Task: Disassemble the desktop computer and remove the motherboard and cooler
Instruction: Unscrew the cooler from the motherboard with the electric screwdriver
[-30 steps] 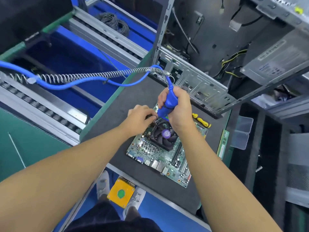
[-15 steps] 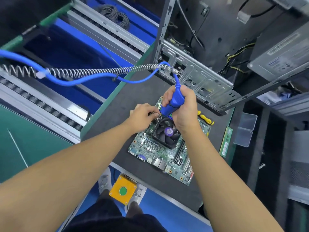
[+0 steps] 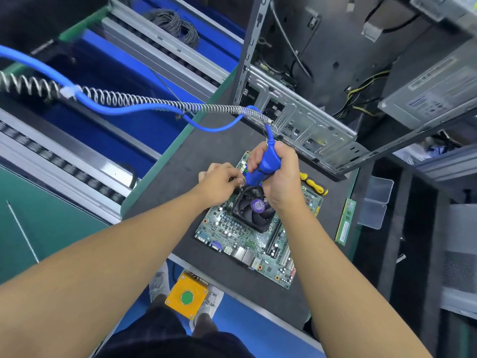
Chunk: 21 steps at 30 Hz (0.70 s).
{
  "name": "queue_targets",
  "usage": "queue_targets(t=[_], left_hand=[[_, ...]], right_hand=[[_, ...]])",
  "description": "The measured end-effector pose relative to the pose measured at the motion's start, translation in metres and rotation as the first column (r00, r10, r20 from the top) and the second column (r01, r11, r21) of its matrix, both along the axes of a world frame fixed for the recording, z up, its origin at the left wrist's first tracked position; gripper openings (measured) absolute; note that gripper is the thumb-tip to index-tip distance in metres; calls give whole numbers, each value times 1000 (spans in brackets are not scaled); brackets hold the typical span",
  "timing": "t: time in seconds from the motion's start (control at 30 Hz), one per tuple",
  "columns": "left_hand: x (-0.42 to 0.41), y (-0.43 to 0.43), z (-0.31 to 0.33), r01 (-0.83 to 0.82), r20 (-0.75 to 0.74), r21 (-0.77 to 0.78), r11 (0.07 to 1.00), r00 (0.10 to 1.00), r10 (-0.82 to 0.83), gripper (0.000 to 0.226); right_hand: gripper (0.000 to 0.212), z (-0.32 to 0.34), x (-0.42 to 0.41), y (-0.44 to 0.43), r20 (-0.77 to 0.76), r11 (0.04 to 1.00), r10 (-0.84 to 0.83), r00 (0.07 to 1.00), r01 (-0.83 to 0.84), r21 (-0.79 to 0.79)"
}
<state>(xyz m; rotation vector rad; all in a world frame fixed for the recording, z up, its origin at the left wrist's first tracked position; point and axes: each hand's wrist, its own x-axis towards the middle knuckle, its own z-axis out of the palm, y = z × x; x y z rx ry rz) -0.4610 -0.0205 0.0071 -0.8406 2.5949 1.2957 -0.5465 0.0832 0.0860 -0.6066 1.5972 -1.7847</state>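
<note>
A green motherboard lies flat on the dark work mat, out of the case. On it sits a black cooler with a fan and a purple hub label. My right hand grips a blue powered screwdriver, upright, tip down at the cooler's far left corner. My left hand has curled fingers pinched at that same corner, right beside the driver tip; what it pinches is hidden. The open computer case stands behind the board.
A blue hose and coiled spring cable run from the driver off to the left. A yellow-handled screwdriver and a RAM stick lie right of the board. Clear plastic bins sit further right. A conveyor runs on the left. A yellow button box is below.
Both hands stay at the cooler's far left corner with the driver upright; only the camera view has shifted slightly.
</note>
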Motion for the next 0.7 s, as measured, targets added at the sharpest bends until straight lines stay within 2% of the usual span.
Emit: queue_targets(t=[0.2, 0.33, 0.4, 0.57, 0.7], left_hand=[[2, 2, -1, -14, -26, -9, 1000, 1000, 13, 18], [2, 2, -1, -19, -21, -4, 1000, 1000, 18, 28], [1, 2, -1, -17, -18, -5, 1000, 1000, 17, 29], [0, 2, -5, -13, -21, -8, 1000, 1000, 13, 17], [0, 2, -5, 1, -15, -30, 1000, 1000, -1, 20]], right_hand=[[37, 4, 1, -1, 14, 998, -44, 999, 45, -48], [37, 7, -2, -3, 6, 998, -40, 999, 41, -54], [38, 3, -2, -3, -10, 999, -29, 1000, 29, -36], [39, -2, -3, -3, -36, 1000, -27, 999, 27, 8], [39, 4, 6, -9, -157, 995, 37, 987, -22, 95]])
